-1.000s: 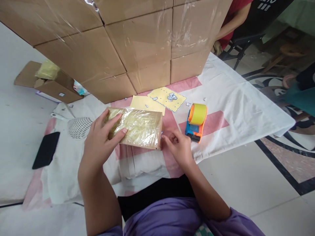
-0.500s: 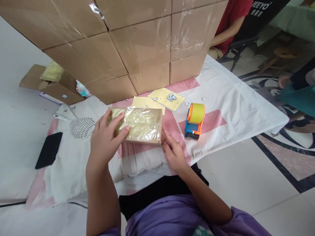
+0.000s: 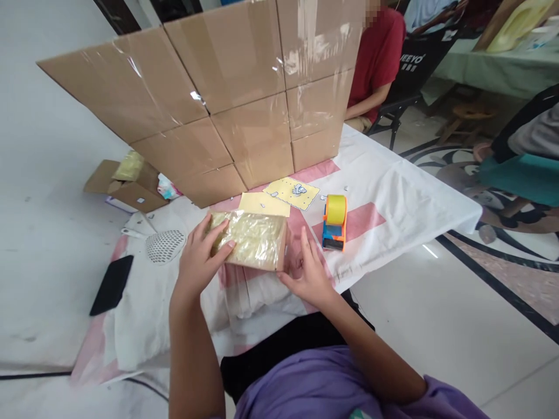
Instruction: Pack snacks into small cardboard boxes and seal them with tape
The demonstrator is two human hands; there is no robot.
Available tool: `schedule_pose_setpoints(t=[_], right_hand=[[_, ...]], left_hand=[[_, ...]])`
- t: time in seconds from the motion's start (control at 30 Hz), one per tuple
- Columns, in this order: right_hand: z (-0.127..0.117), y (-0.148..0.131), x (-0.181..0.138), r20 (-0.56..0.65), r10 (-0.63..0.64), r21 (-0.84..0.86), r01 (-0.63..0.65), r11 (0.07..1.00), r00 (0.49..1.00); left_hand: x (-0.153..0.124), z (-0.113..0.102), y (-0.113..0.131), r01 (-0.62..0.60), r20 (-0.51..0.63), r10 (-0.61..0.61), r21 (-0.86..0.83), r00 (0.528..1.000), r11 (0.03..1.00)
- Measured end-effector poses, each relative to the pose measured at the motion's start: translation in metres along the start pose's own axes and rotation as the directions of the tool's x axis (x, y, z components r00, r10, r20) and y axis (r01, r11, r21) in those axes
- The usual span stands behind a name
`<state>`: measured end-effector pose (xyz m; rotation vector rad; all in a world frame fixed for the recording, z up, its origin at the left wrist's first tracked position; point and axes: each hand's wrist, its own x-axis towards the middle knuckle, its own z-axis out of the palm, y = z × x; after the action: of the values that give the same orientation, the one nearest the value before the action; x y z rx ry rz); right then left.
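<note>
A small cardboard box (image 3: 255, 241) filled with a crinkled yellowish plastic bag sits on a white-and-pink cloth (image 3: 393, 203) on the floor. My left hand (image 3: 201, 262) grips the box's left end, fingers curled over its top. Against the box's right end rests my right hand (image 3: 305, 270), fingers stretched out. An orange and blue tape dispenser (image 3: 334, 221) with a yellow roll stands just right of the box. Two yellow sheets (image 3: 279, 198) with small white pieces lie behind it.
A wall of stacked, taped cardboard boxes (image 3: 236, 99) rises behind the cloth. A black phone (image 3: 112, 284) and a white perforated scoop (image 3: 166, 245) lie to the left, an open carton (image 3: 126, 186) beyond. A person in a red shirt (image 3: 375, 64) sits at the back right.
The view has tilted up and back, showing more of the box wall and room. My right hand's fingers have opened out flat against the box's right end. My left hand keeps its grip.
</note>
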<state>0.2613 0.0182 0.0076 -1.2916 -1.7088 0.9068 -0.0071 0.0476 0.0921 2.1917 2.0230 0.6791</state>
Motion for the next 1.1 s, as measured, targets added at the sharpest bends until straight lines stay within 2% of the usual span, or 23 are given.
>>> schedule_pose_setpoints(t=[0.07,0.17,0.23,0.3,0.37,0.43,0.5,0.57,0.63,0.7,0.73,0.8,0.93,1.03,1.1], right_hand=[[-0.009,-0.004,0.006,0.085,-0.089,-0.067,0.095,0.993,0.992],[-0.013,-0.007,0.011,0.25,-0.188,-0.094,0.217,0.972,0.95],[-0.011,-0.007,0.01,0.275,-0.22,-0.105,0.256,0.961,0.936],[-0.01,-0.006,0.007,0.24,-0.244,-0.1,0.274,0.957,0.94],[-0.017,-0.004,0.005,0.151,-0.276,-0.042,0.285,0.958,0.949],[-0.036,-0.003,0.006,-0.005,-0.298,0.063,0.297,0.953,0.955],[-0.069,-0.001,0.015,-0.218,-0.294,0.13,0.326,0.936,0.931],[-0.112,0.005,0.031,-0.426,-0.265,0.105,0.338,0.935,0.865],[-0.159,0.017,0.054,-0.569,-0.213,0.033,0.281,0.959,0.794],[-0.201,0.037,0.081,-0.659,-0.151,-0.059,0.149,0.987,0.737],[-0.218,0.049,0.095,-0.691,-0.127,-0.115,0.065,0.991,0.712],[-0.24,0.074,0.124,-0.713,-0.069,-0.188,-0.096,0.977,0.698],[-0.247,0.112,0.171,-0.669,0.127,-0.154,-0.304,0.94,0.732],[-0.244,0.124,0.187,-0.641,0.215,-0.106,-0.362,0.926,0.737],[-0.245,0.122,0.188,-0.649,0.224,-0.095,-0.369,0.924,0.727]], left_hand=[[-0.008,-0.002,-0.01,-0.069,-0.002,0.069,-0.058,0.998,0.996],[-0.021,-0.005,-0.021,-0.116,-0.039,0.112,-0.158,0.993,0.981],[-0.028,-0.007,-0.022,-0.123,-0.056,0.113,-0.249,0.992,0.961],[-0.034,-0.005,-0.021,-0.116,-0.144,0.065,-0.386,0.987,0.915],[-0.036,0.003,-0.019,-0.09,-0.299,-0.088,-0.534,0.95,0.841],[-0.035,0.019,-0.017,-0.042,-0.4,-0.291,-0.646,0.869,0.763],[-0.033,0.041,-0.017,0.023,-0.374,-0.418,-0.722,0.828,0.691],[-0.032,0.065,-0.018,0.053,-0.313,-0.458,-0.777,0.832,0.627],[-0.034,0.087,-0.018,0.063,-0.257,-0.444,-0.807,0.858,0.587],[-0.036,0.101,-0.017,0.07,-0.216,-0.411,-0.813,0.886,0.578],[-0.036,0.104,-0.017,0.072,-0.201,-0.396,-0.814,0.896,0.576],[-0.036,0.107,-0.017,0.073,-0.179,-0.374,-0.819,0.91,0.569],[-0.033,0.106,-0.015,0.074,-0.166,-0.376,-0.834,0.912,0.546],[-0.036,0.101,-0.016,0.086,-0.159,-0.393,-0.839,0.906,0.537],[-0.041,0.092,-0.025,0.097,-0.162,-0.417,-0.839,0.894,0.535]])
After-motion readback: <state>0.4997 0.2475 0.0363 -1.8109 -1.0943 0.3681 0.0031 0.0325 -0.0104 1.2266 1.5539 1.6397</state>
